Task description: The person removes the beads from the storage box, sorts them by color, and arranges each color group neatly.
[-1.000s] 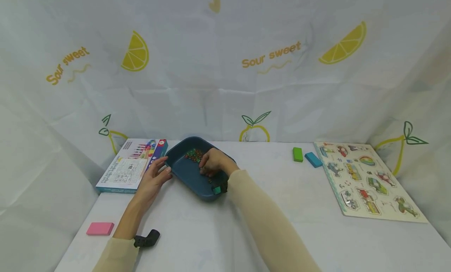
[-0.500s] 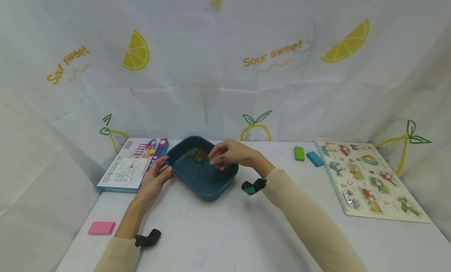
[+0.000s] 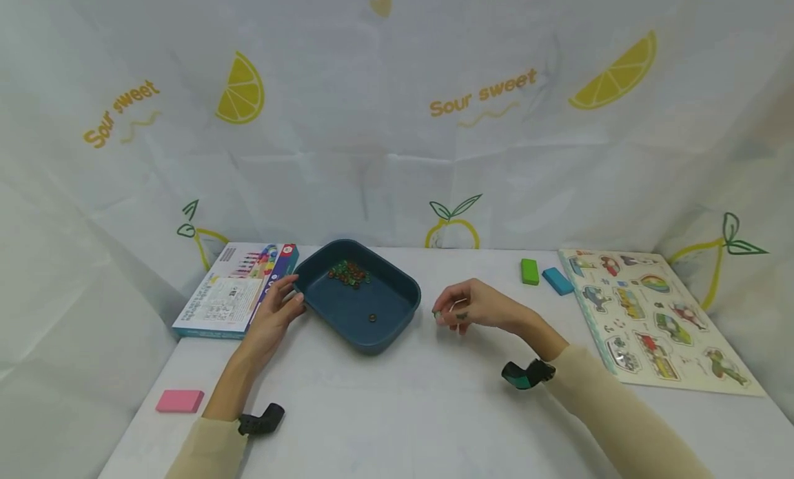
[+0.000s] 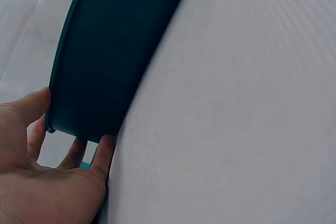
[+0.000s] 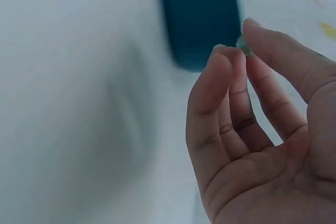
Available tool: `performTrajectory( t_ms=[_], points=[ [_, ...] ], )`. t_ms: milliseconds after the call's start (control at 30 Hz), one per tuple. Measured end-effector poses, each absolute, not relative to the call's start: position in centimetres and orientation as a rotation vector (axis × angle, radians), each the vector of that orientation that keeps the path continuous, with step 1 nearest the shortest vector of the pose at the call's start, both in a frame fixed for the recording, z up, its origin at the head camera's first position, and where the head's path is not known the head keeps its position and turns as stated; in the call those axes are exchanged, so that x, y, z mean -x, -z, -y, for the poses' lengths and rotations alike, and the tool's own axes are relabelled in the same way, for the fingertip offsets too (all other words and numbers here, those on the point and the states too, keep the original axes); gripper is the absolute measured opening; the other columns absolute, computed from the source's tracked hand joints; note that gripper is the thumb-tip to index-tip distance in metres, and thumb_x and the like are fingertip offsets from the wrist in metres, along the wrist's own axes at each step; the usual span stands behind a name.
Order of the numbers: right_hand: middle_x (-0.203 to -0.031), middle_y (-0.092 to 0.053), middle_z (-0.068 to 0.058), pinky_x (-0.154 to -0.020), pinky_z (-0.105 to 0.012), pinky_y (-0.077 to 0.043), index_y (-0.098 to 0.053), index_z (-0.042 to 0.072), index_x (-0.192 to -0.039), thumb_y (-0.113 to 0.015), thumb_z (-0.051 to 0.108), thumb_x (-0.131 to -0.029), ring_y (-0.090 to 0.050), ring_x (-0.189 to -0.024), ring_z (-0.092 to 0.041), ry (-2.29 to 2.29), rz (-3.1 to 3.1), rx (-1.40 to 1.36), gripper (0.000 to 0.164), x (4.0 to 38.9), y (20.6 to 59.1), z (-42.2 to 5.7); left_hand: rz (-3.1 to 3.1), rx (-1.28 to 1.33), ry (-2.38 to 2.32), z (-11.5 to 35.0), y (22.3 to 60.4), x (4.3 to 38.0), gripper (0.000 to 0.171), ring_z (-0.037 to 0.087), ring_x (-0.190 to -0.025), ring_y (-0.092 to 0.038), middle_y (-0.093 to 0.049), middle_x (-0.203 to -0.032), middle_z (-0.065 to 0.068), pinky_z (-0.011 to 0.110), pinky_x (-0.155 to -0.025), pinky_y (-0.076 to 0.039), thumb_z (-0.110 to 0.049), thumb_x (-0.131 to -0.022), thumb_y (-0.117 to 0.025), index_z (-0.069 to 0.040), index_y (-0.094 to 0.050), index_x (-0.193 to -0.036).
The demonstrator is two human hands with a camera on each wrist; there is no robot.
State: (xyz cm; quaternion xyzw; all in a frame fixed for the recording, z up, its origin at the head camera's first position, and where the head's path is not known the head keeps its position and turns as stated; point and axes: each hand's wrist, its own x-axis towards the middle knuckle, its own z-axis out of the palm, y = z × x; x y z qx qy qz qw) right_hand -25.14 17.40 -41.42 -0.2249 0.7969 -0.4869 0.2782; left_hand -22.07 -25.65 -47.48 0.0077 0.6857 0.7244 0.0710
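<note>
A dark blue plastic tray point(image 3: 366, 333) with rounded corners stands on the table. Inside, small green and brownish-red beads point(image 3: 349, 272) lie heaped toward the far left, and one dark bead point(image 3: 372, 318) sits alone nearer the front. At the tray's left end my left hand point(image 3: 278, 316) rests relaxed fingertips on the outer wall; the left wrist view has its thumb point(image 4: 37, 103) right at the rim. Right of the tray, above the table, my right hand point(image 3: 474, 305) pinches a small pale-green bead point(image 5: 243, 45) between thumb and fingertips.
Behind the left hand lies a printed box point(image 3: 229, 293). A pink block point(image 3: 180, 400) is at the front left. Green point(image 3: 530, 271) and blue point(image 3: 557, 281) blocks lie at the back right, beside a picture puzzle board point(image 3: 651, 320). A white printed curtain point(image 3: 347, 120) hangs behind the table.
My right hand has lifted out of the tray and moved right with the pale-green bead, to a spot over the table. The left hand has stayed at the tray's left end.
</note>
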Motion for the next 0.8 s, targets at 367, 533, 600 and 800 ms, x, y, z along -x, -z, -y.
performTrajectory(
  t_ms=[367, 533, 600, 800],
  points=[
    [-0.072, -0.067, 0.000, -0.055, -0.023, -0.052, -0.078, 0.005, -0.108, -0.080, 0.015, -0.094, -0.063, -0.059, -0.012, 1.209, -2.233, 0.561, 0.018, 24.4, 45.4, -18.2, -2.044, 0.020, -2.198, 25.4, 47.5, 22.1, 0.061, 0.016, -0.145, -0.040, -0.019, -0.175, 0.010, 0.018, -0.109, -0.050, -0.023, -0.111, -0.056, -0.021, -0.028, -0.165],
    [-0.069, -0.063, 0.001, -0.051, -0.023, -0.049, -0.079, 0.009, -0.107, -0.082, 0.018, -0.093, -0.061, -0.055, -0.012, 1.171, -2.273, 0.537, 0.016, 24.4, 45.4, -18.0, -2.048, 0.042, -2.198, 25.3, 47.5, 22.2, 0.061, 0.015, -0.141, -0.042, -0.020, -0.174, 0.010, 0.019, -0.109, -0.050, -0.024, -0.111, -0.057, -0.021, -0.028, -0.165],
    [-0.068, -0.062, 0.001, -0.051, -0.023, -0.050, -0.079, 0.009, -0.106, -0.082, 0.017, -0.093, -0.061, -0.055, -0.013, 1.158, -2.277, 0.541, 0.016, 24.5, 45.4, -18.0, -2.049, 0.043, -2.196, 25.3, 47.4, 22.2, 0.061, 0.017, -0.144, -0.041, -0.020, -0.174, 0.009, 0.020, -0.110, -0.049, -0.024, -0.111, -0.057, -0.020, -0.028, -0.165],
    [-0.071, -0.065, -0.001, -0.052, -0.023, -0.051, -0.077, 0.007, -0.112, -0.081, 0.016, -0.094, -0.062, -0.057, -0.012, 1.150, -2.249, 0.558, 0.020, 24.6, 45.1, -18.1, -2.049, 0.017, -2.196, 25.2, 47.2, 22.1, 0.060, 0.018, -0.145, -0.039, -0.020, -0.174, 0.009, 0.019, -0.109, -0.048, -0.023, -0.112, -0.055, -0.019, -0.027, -0.165]
  ],
)
